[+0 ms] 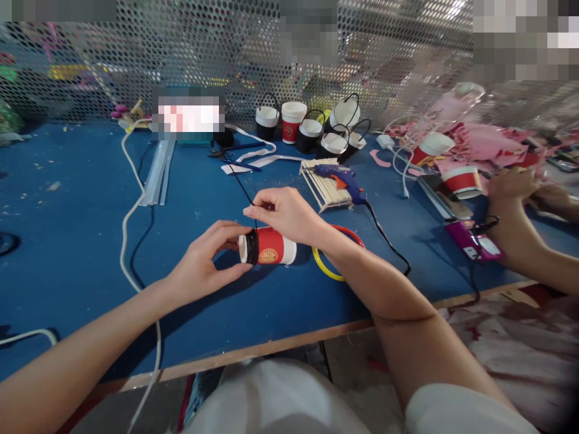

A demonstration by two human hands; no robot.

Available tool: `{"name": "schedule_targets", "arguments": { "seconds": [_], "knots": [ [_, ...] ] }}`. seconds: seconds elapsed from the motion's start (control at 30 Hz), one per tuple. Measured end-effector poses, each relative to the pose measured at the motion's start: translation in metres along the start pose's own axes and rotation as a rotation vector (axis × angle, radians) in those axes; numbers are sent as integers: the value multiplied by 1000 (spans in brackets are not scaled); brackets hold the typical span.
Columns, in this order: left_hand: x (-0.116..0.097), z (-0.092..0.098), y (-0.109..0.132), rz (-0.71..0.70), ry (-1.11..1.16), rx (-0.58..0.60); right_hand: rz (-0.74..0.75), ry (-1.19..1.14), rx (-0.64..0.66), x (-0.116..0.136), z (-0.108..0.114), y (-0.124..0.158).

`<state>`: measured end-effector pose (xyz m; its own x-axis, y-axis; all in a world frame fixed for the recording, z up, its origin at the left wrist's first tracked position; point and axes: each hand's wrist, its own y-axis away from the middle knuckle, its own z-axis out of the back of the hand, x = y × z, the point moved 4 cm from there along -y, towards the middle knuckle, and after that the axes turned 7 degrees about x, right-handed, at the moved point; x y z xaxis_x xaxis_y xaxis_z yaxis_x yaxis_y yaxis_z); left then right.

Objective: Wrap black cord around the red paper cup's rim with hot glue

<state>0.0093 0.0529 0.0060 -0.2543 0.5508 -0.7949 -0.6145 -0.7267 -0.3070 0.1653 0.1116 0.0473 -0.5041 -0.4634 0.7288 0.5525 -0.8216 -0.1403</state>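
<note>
A red and white paper cup (271, 248) lies on its side over the blue table (81, 241), with a black band around its rim end. My left hand (205, 259) grips that rim end with curled fingers. My right hand (283, 212) sits above the cup and pinches a thin black strip (242, 187) that runs away toward the back of the table. A yellow ring (326, 270) and a red ring (350, 232) lie just right of the cup, partly under my right forearm.
A blue glue gun (344, 179) rests on a wooden stick rack (323, 184), its black cord trailing to the table edge. Several finished cups (312, 129) stand at the back by the mesh wall. Another person's hands (520, 187) work at right. A white cable (129, 205) crosses the left.
</note>
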Motion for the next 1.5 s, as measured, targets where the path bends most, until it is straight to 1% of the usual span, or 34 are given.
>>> {"name": "schedule_targets", "arguments": {
  "seconds": [0.17,0.37,0.5,0.67,0.77,0.83,0.93,1.0,1.07,1.13,1.2,1.23,1.27,1.33,1.37,1.4,1.5],
  "knots": [
    [-3,2,0,-56,-153,-4,-14,22,71,0,-6,-1],
    [-9,2,-1,-128,-366,70,-7,-11,163,-1,-9,-2],
    [-11,2,-2,-130,-413,99,-2,-69,168,-2,-9,-5],
    [-7,-3,-1,-98,-438,171,14,-124,171,-1,-13,-10],
    [-6,-3,0,-65,-443,163,14,-85,155,-2,-13,-12],
    [-6,-2,1,-46,-438,154,-12,-20,126,-5,-10,-12],
    [-4,-1,1,-10,-421,150,-54,75,69,-8,3,-9],
    [-3,0,0,0,-407,136,-66,91,-7,-8,19,-5],
    [-2,3,-1,-9,-394,109,-76,90,-133,-10,41,3],
    [0,5,-1,-19,-393,76,-114,96,-297,-17,69,13],
    [3,7,-1,-18,-405,48,-182,90,-476,-32,97,26],
    [5,8,-1,-20,-415,42,-203,66,-543,-41,109,33],
    [6,8,-1,-21,-423,38,-216,24,-582,-52,119,39],
    [9,8,0,-27,-437,43,-261,-6,-579,-74,130,49],
    [11,8,0,-34,-454,44,-304,53,-568,-84,133,54],
    [11,8,1,-36,-469,44,-364,166,-539,-92,133,57],
    [13,9,1,-19,-470,36,-568,530,-368,-112,124,62]
  ]
}}
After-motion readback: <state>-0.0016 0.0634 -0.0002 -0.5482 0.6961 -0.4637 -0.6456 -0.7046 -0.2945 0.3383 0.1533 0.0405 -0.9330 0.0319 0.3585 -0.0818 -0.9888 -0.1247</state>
